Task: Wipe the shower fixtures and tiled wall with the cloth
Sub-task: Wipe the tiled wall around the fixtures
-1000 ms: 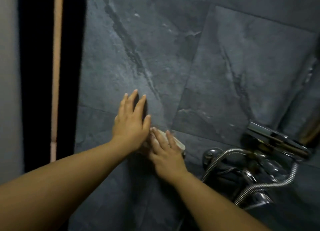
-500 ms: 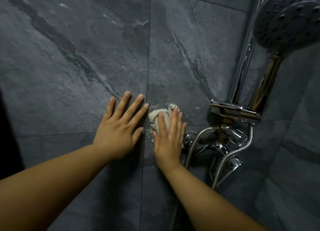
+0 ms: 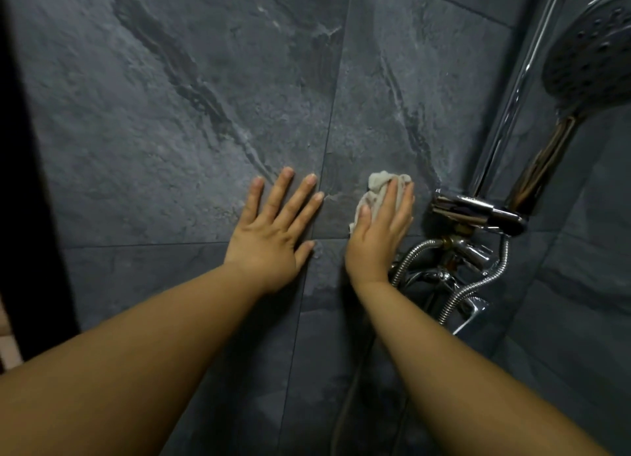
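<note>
Evidently mid-wipe: the right hand [image 3: 377, 237] presses the cloth [image 3: 377, 187] onto the tiled wall [image 3: 170, 114], fingers seemingly straight, at nine o'clock from the chrome mixer [image 3: 478, 215]. The left hand [image 3: 273, 232], spread and holding nothing, braces further toward nine o'clock. Next, the cloth should slide toward three o'clock onto the chrome.

hands: 2 – left hand [image 3: 269, 247] + right hand [image 3: 377, 240]
cloth [image 3: 379, 186]: 1 pc
shower head [image 3: 590, 52]: 1
metal hoses [image 3: 413, 254]: 2 vis.
riser rail [image 3: 512, 90]: 1

Left hand [image 3: 269, 242], right hand [image 3: 375, 242] bare (forearms [image 3: 146, 360] too).
</note>
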`<state>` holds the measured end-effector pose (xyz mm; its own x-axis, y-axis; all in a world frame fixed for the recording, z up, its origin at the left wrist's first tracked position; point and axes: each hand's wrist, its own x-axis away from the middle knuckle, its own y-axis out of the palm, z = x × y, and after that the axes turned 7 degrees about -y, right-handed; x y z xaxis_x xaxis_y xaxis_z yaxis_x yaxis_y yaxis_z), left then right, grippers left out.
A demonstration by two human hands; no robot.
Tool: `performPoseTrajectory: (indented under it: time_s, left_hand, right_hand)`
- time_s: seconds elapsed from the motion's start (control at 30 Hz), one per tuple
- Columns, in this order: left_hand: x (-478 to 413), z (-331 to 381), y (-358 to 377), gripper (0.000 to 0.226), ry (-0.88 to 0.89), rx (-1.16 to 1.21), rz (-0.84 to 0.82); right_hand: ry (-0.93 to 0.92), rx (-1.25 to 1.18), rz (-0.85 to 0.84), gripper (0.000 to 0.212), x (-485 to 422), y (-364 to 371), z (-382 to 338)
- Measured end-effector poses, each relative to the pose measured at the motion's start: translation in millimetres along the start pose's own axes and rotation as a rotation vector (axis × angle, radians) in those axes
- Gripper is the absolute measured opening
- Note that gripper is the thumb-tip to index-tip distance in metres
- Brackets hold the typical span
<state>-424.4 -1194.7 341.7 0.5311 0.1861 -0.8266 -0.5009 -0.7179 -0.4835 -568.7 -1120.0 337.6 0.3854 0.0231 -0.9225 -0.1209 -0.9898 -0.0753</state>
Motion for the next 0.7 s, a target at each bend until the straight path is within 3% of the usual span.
performPoseTrajectory:
  time_s: [0.13,0.23,0.37,0.47,0.6,0.7]
  left_hand:
    - [4.3,-0.9,2.4,0.069,-0.002,0.017,0.000]
    - [2.2,2.2,10.4,0.070,-0.003,0.135,0.107]
    - [-0.4,1.6,8.8,0.070,0.006,0.140,0.128]
    - [-1.1,0.7,6.9,0.070,0.010,0.093,0.094]
    - [0.6,1.8,7.9,0.070,0.006,0.103,0.089]
    - [2.0,4.8,8.2,0.071,0.006,0.139,0.088]
  right_hand:
    - [0.105,-0.032,0.110,0.052,-43.7,0.5,-9.6]
    - [0.026,-0.018,0.191,0.051,-44.1,0.1,-3.8]
    - [-0.010,0.016,0.093,0.054,-0.5,0.0,7.6]
    - [0.030,0.009,0.018,0.056,-17.3,-6.4,4.5]
    - [0.064,-0.033,0.064,0.055,-67.3,-10.0,3.0]
    - [0.060,-0.019,0.094,0.054,-55.4,-7.9,6.2]
